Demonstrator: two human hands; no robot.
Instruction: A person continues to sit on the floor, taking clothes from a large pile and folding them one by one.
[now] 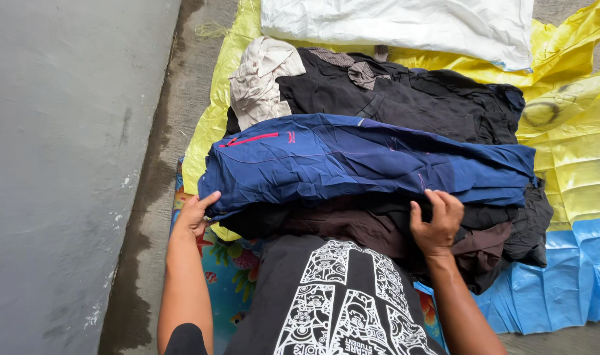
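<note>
Navy-blue folded garment of thin crinkled fabric with red piping and a small red mark (366,161) lay across the top of a heap of dark clothes (405,98), long side running left to right.

Head view:
- Left hand (196,213) sat at the garment's lower-left corner, fingers curled up against the edge, thumb on the fabric. Touching; can't tell if it actually gripped.
- Right hand (437,223) was at the lower front edge, right of centre, fingers spread and bent, tips pressed into the black and brown layers just under the blue one.
- Black shirt with a white geometric print (333,296) lay flat nearest the camera, between the two forearms, partly under the heap.
- Crumpled cream cloth (264,75) sat on the heap's upper left; a small brown checked piece (362,72) just right of it.

Packages:
- White woven plastic sack (405,23), rectangular, lay flat at the top, beyond the heap.
- Yellow plastic sheet (570,125) lay under the heap, showing at right and along the left edge.
- Blue plastic sheet (563,283) lay at lower right, touching the yellow one.
- Colourful printed mat (231,269) showed at lower left.

Surface: bare grey concrete floor (149,197) with a damp dark strip; smooth grey concrete slab (56,164) on the far left.
</note>
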